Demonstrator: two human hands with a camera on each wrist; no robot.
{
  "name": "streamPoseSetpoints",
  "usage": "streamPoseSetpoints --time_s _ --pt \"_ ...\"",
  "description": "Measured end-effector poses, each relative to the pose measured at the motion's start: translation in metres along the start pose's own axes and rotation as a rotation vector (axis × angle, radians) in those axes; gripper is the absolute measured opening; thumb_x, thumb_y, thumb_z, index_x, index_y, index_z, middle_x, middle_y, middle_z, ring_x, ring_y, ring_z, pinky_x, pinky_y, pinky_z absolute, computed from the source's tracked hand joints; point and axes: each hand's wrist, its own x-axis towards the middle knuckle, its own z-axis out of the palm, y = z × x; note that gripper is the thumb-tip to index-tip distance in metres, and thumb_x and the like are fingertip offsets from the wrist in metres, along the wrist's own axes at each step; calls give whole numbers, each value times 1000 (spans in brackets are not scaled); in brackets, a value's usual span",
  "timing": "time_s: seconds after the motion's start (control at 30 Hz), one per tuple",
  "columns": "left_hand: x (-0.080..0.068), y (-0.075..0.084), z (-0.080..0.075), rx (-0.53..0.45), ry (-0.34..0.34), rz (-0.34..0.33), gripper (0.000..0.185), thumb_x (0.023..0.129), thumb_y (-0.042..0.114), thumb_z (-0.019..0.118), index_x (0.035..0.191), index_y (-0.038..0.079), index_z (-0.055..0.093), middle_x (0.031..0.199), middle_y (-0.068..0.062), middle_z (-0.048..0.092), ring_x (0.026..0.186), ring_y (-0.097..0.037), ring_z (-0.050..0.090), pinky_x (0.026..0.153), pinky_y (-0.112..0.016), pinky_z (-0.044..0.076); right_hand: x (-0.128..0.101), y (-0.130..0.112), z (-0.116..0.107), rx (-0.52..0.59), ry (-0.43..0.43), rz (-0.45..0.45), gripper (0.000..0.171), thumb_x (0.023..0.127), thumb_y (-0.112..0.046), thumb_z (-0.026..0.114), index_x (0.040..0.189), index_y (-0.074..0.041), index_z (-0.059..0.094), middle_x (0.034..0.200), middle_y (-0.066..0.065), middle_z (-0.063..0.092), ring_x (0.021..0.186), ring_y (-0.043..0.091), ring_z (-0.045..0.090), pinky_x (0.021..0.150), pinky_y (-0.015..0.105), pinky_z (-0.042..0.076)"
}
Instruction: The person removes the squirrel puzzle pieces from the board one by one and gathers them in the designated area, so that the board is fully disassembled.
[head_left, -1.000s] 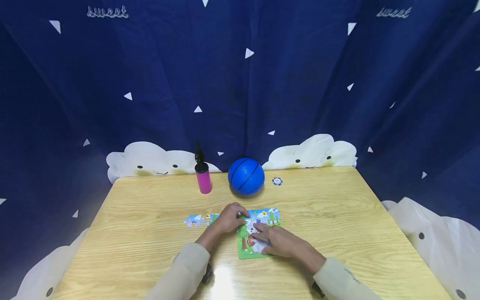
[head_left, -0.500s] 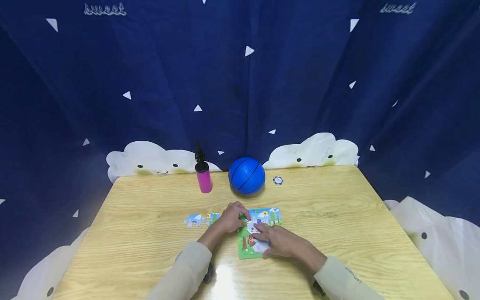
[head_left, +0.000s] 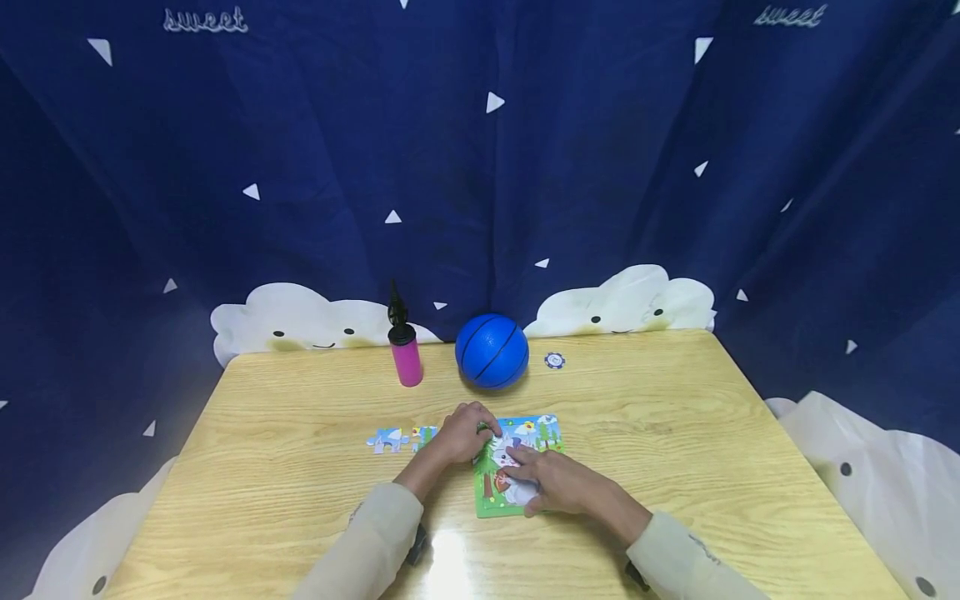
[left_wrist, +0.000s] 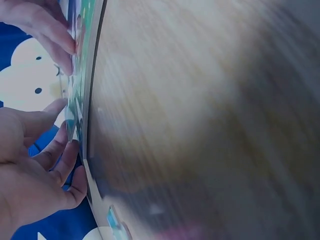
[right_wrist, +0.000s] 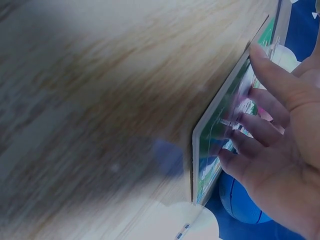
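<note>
A jigsaw puzzle [head_left: 489, 507] with a white cartoon animal and trees lies in a green-edged tray on the wooden table. At its left side my left hand [head_left: 461, 433] pinches a puzzle piece [left_wrist: 71, 118] between thumb and fingertips; the piece stands tilted against the picture. My right hand [head_left: 558, 482] rests on the puzzle's right part, fingers spread and nearly straight. In the right wrist view, the fingertips [right_wrist: 227, 156] touch the picture and the thumb lies at the tray's near edge. Both hands hide parts of the picture.
Left of the puzzle lie loose puzzle pieces [head_left: 388, 441], some partly behind the left hand. Towards the back edge stand a magenta hand pump [head_left: 407, 360] with a black nozzle and a blue ball [head_left: 492, 352]. A poker chip [head_left: 554, 361] lies right of the ball.
Both hands stay almost in place on the puzzle. Only the head view shifts slightly.
</note>
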Motion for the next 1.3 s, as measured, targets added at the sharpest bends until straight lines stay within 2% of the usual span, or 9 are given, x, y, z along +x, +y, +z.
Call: streamPoseSetpoints --time_s 0.2,0.43,0.63,0.8,1.0,1.3 --pt "3 -1 -2 -4 56 27 17 92 7 57 104 8 70 100 -6 65 97 -23 57 90 -42 45 0 1 1 2 -6 6 69 73 -37 75 133 -12 54 147 13 42 134 31 42 106 44 39" --pt "3 -2 -4 -53 95 21 13 90 3 59 96 6 71 89 -3 64 82 -13 57 77 -28 48 0 -1 1 16 -2 -9 68 73 -35 75 133 -11 54 146 15 42 134 34 41 105 48 38" --pt "4 -1 -8 -126 94 29 12 91 2 59 93 6 69 83 -2 63 74 -10 53 68 -21 45 0 -1 1 3 1 -12 69 72 -36 74 133 -11 54 146 15 42 134 35 41 105 48 38" --pt "1 0 -14 -179 97 34 12 91 2 58 94 5 69 83 -3 63 73 -13 51 65 -21 43 1 -1 2 -7 1 -1 70 72 -36 75 133 -11 54 146 15 43 134 37 40 106 50 37" --pt "-5 -2 -26 -206 111 46 11 91 2 58 94 3 69 90 -5 65 78 -14 51 68 -23 44 1 -2 1 -4 3 5 70 71 -35 76 133 -11 54 145 15 43 132 40 41 106 51 36" --pt "-20 -19 -49 -200 127 -19 9 91 3 59 91 5 68 88 -3 64 77 -16 51 64 -24 43 1 -4 0 14 -5 24 69 72 -36 76 133 -11 55 146 14 43 134 40 39 106 53 36"
